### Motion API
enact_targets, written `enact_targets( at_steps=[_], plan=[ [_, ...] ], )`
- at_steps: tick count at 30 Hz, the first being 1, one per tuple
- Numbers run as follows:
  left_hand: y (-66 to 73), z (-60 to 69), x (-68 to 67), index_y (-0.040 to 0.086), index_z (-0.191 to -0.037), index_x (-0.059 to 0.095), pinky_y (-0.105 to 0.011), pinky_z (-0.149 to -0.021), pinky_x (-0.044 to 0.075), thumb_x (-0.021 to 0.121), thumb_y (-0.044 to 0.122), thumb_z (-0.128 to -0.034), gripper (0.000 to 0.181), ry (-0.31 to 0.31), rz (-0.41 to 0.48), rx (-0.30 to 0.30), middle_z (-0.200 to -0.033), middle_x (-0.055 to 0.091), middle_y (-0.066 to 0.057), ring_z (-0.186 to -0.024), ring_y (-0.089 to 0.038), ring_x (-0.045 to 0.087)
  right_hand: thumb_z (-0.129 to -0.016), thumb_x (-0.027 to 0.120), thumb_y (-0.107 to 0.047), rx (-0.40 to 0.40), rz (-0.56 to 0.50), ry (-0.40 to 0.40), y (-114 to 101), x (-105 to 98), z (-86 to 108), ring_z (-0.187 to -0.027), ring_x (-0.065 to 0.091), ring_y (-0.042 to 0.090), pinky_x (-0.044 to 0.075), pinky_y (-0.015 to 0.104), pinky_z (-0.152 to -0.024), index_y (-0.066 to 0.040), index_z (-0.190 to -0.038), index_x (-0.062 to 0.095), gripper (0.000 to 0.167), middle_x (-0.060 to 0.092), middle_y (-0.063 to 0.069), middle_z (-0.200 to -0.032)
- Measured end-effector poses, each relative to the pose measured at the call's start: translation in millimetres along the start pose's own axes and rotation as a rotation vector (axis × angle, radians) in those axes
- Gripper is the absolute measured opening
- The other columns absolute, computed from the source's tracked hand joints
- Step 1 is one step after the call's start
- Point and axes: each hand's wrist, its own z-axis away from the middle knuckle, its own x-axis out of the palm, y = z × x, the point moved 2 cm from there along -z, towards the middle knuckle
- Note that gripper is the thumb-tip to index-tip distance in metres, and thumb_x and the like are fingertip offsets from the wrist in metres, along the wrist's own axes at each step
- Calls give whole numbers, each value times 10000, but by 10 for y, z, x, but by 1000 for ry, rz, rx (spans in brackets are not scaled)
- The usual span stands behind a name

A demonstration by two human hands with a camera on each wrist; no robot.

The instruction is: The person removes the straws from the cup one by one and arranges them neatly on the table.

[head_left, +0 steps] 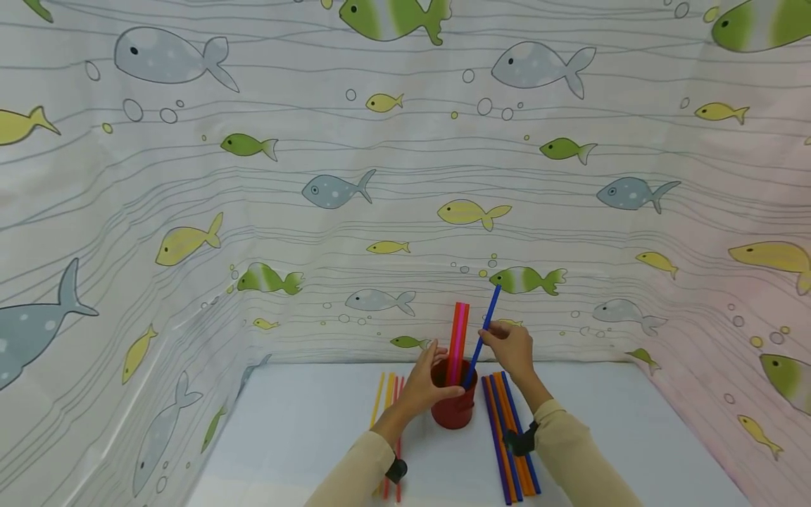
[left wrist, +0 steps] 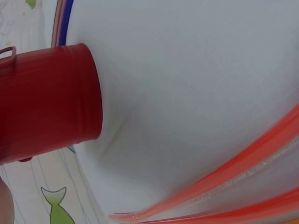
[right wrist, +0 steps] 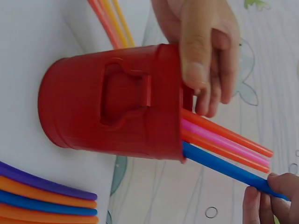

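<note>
A red bucket (head_left: 453,414) stands upright on the white table, with red-orange and pink straws (head_left: 457,341) leaning out of it. At its rim, my left hand (head_left: 419,384) grips the left side, thumb across the front and fingers toward the back. My right hand (head_left: 512,348) pinches a blue straw (head_left: 492,304) along its upper part. The blue straw slants, its lower end inside the bucket beside the other straws, as the right wrist view also shows. In the left wrist view the bucket's wall (left wrist: 51,98) appears, while most of the left hand is out of frame.
Right of the bucket lies a row of purple, orange and blue straws (head_left: 507,429). Yellow and red straws (head_left: 381,394) lie to the left, partly under the left forearm. A fish-patterned sheet (head_left: 405,162) rises behind and beside the table (head_left: 285,422).
</note>
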Motion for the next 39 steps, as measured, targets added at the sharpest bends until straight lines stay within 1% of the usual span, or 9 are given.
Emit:
enact_targets(
  at_steps=[4,10,16,21,24,29,31,33,39],
  plan=[
    [-4,-7,-14,157,-1567,138,-437,-1127,314,852,312,-759,1089,-1,-12,-11,-1463,427,-26,-1335,-149,419,-877,744,-178,13,-71,6,-38,-98,-78,-794,721,229,574,248,-673,11,-1074,729,274,729,146,-933],
    [-9,-11,-6,150,-1566,145,-451,-1116,329,846,320,-765,1079,4,-14,-10,-1457,430,-24,-1336,-161,420,-919,694,-196,31,-113,14,-53,-240,-160,-835,722,250,570,224,-696,20,-1127,705,299,720,161,-977],
    [-10,-2,-3,144,-1565,145,-476,-1105,339,839,317,-775,1066,6,-10,-17,-1459,430,-39,-1340,-193,421,-947,656,-178,57,-185,16,-77,-371,-209,-895,712,297,574,299,-753,50,-1172,668,321,696,208,-1032],
    [1,-8,-24,132,-1563,148,-481,-1102,343,844,295,-773,1066,16,10,6,-1460,422,-52,-1344,-224,421,-952,646,-159,88,-240,51,-101,-447,-254,-923,703,315,571,275,-750,60,-1187,653,321,680,228,-1062],
    [1,-8,-24,127,-1564,144,-479,-1102,345,847,289,-771,1071,16,20,15,-1463,416,-62,-1344,-228,421,-954,646,-182,107,-239,86,-98,-486,-275,-915,707,279,568,248,-746,39,-1207,652,336,683,202,-1066],
    [-12,14,-13,127,-1566,137,-486,-1098,348,844,300,-773,1077,10,14,11,-1469,415,-72,-1344,-222,420,-951,649,-195,109,-210,132,-44,-567,-277,-886,711,242,569,267,-755,12,-1213,661,334,686,183,-1065],
    [-19,20,-11,130,-1567,133,-486,-1099,346,844,303,-773,1079,9,11,10,-1472,414,-71,-1345,-219,418,-947,654,-185,107,-188,122,11,-594,-262,-873,715,249,572,280,-750,20,-1207,663,331,688,197,-1060],
    [-16,23,-11,124,-1566,136,-497,-1097,344,843,300,-775,1075,14,20,17,-1471,414,-80,-1344,-225,419,-941,662,-183,110,-153,103,95,-610,-237,-859,719,247,574,260,-728,29,-1205,663,338,691,211,-1060],
    [4,17,4,106,-1565,135,-489,-1108,331,847,300,-769,1085,3,34,27,-1464,418,-95,-1346,-251,415,-935,673,-200,165,-42,56,449,-632,-69,-844,722,229,571,231,-697,29,-1237,645,380,696,204,-1075]
  ],
)
